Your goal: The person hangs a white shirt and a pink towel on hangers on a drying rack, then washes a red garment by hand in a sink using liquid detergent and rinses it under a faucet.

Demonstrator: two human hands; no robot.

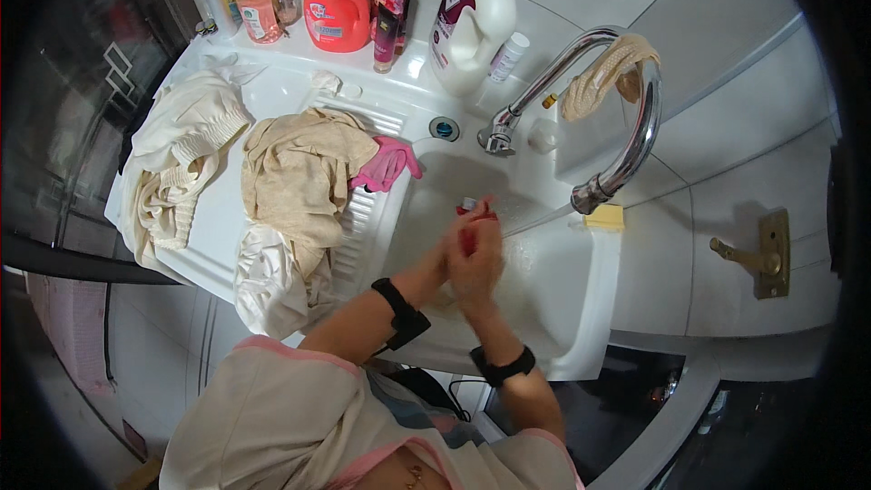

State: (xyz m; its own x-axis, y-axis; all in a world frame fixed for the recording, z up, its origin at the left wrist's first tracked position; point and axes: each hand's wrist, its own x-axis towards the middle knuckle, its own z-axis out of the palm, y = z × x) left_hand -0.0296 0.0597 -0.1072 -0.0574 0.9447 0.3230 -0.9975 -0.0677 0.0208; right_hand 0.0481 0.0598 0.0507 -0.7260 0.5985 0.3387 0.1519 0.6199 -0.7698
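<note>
Sink: centre of the frame; white, glossy, rounded basin, with a ribbed drainboard on its left.
Faucet: upper right; polished chrome, tall arc, running a thin stream of water.
Knit cloth: beige, loose texture, draped over the faucet's bend.
Sponge: right of centre; yellow, block-shaped, at the basin's right rim.
Beige cloth: left of centre; soft, crumpled.
Pink cloth: small, wrinkled, against the beige cloth's right side.
White cloth: below the beige cloth; creased, slight sheen.
Cream garment: left; heaped, with ribbed bands.
Red jug, white jug: top; plastic, the latter purple-capped.
Red cloth: centre, over the basin; bright red, bunched small, largely covered by fingers, weave too blurred to tell.
Left hand, right hand: together, clamped on the red cloth between them; black band on each wrist.
</note>
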